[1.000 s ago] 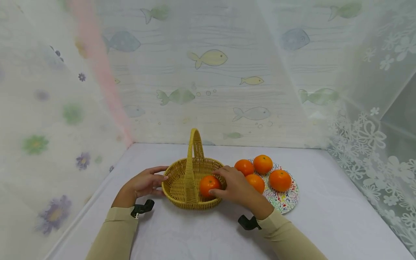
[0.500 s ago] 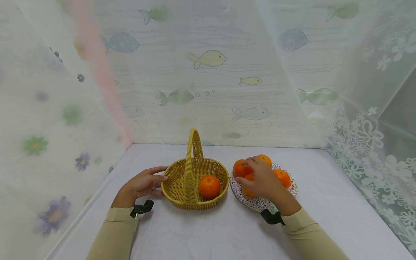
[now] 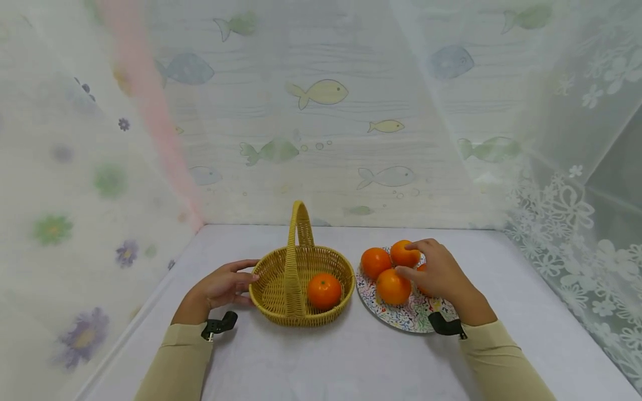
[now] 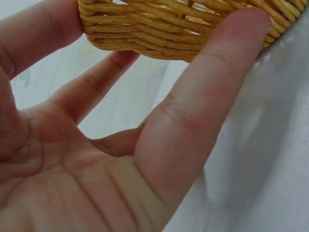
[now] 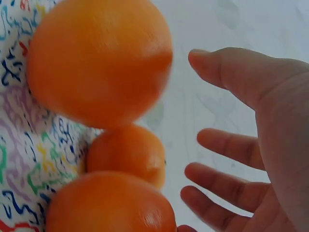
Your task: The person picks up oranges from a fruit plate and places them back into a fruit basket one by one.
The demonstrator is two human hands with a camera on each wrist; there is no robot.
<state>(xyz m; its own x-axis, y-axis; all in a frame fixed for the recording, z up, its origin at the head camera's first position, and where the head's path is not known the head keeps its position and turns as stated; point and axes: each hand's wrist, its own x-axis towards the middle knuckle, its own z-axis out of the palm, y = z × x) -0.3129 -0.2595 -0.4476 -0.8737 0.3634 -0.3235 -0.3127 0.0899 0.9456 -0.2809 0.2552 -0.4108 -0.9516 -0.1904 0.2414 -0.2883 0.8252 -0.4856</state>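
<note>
A yellow wicker basket (image 3: 271, 313) with a tall handle holds one mandarin (image 3: 324, 291) in its right half. My left hand (image 3: 220, 285) touches the basket's left side, its fingers fairly straight; in the left wrist view the thumb (image 4: 207, 92) lies against the woven wall. On a round, colourfully patterned plate (image 3: 391, 318) lie several mandarins (image 3: 393, 287). Over the plate's right part, my right hand (image 3: 443, 273) hovers with spread fingers, partly hiding the rightmost mandarin (image 3: 423, 281). The right wrist view shows a gap between those fingers and the nearest mandarin (image 5: 101, 58).
White cloth (image 3: 321, 362) covers the table. Sheer curtains printed with fish (image 3: 328, 92) and flowers (image 3: 127, 252) enclose it at the back and sides. A small black camera sits on each wrist, the right one (image 3: 443, 324) close over the plate's front edge.
My right hand has let go of the mandarin in the basket and moved right, across the plate to its right side. The left hand has stayed at the basket.
</note>
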